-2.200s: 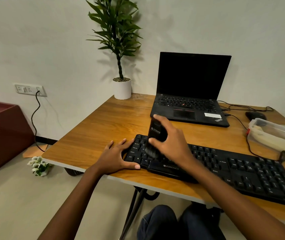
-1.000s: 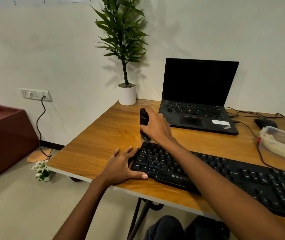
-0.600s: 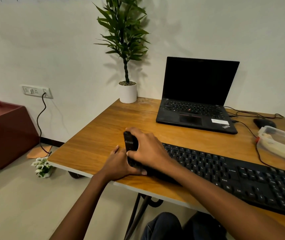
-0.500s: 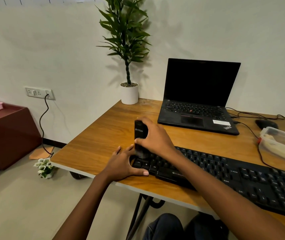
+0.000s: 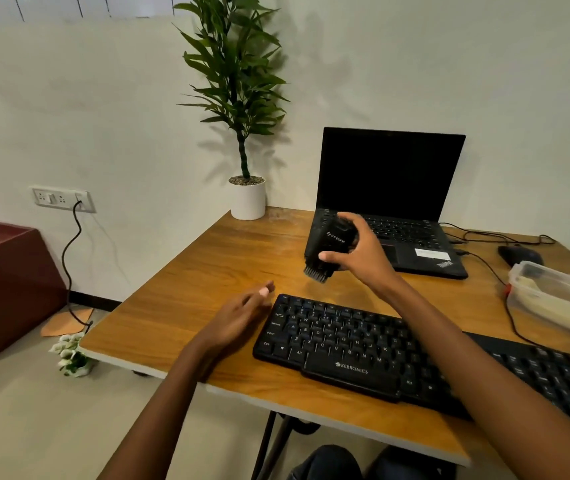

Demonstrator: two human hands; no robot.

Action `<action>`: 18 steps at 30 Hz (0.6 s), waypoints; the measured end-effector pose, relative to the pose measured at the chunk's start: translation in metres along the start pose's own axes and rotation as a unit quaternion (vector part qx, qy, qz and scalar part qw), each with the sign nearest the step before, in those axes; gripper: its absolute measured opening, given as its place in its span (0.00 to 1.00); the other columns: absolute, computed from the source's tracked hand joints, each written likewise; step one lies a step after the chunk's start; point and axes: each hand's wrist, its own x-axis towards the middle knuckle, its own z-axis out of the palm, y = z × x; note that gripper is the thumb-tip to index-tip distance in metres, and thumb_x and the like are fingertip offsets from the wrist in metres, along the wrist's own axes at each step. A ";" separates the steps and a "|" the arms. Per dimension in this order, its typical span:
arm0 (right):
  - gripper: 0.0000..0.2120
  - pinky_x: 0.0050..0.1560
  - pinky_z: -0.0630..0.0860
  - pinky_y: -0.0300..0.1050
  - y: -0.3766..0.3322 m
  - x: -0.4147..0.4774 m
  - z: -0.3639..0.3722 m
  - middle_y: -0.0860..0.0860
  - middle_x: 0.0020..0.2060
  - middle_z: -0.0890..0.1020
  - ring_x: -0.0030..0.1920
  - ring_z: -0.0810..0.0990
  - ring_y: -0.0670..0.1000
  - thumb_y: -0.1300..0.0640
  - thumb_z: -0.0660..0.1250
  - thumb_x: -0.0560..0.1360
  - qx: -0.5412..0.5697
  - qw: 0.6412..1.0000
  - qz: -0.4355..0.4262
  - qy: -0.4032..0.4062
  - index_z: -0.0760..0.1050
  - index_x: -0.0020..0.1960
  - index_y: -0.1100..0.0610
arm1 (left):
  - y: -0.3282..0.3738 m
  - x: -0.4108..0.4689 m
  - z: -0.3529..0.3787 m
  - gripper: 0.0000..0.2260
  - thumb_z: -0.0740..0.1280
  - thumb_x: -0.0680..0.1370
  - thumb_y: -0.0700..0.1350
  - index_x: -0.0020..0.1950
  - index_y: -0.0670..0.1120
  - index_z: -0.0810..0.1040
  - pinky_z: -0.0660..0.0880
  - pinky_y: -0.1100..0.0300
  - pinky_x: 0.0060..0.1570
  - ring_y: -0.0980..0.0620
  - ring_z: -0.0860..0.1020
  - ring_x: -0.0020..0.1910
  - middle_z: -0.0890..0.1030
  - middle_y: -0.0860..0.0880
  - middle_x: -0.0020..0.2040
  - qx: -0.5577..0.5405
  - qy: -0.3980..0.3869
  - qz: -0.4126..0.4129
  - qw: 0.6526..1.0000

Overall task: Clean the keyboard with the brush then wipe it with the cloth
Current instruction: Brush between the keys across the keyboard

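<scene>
A black keyboard (image 5: 352, 344) lies along the near edge of the wooden desk (image 5: 214, 271). My right hand (image 5: 363, 254) holds a black brush (image 5: 328, 249) in the air beyond the keyboard's far left corner, bristles pointing down and to the left. The brush is clear of the keys. My left hand (image 5: 238, 317) hovers just left of the keyboard with fingers loosely apart, not touching it. No cloth is visible.
An open black laptop (image 5: 391, 202) stands at the back, right behind the brush. A potted plant (image 5: 247, 195) is at the back left corner. A mouse (image 5: 519, 254), cables and a clear plastic container (image 5: 560, 296) sit at the right.
My right hand has lifted the brush off the keyboard's left end, up and away toward the laptop. My left hand has let go of the keyboard's left edge and risen slightly.
</scene>
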 end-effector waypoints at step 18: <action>0.36 0.60 0.72 0.47 0.008 0.005 -0.001 0.52 0.63 0.74 0.61 0.73 0.53 0.59 0.75 0.67 -0.204 0.965 -0.079 -0.142 0.63 0.70 0.50 | -0.016 0.056 0.023 0.11 0.55 0.83 0.43 0.54 0.49 0.77 0.50 0.60 0.46 0.51 0.73 0.60 0.79 0.53 0.55 0.230 0.107 0.046 0.966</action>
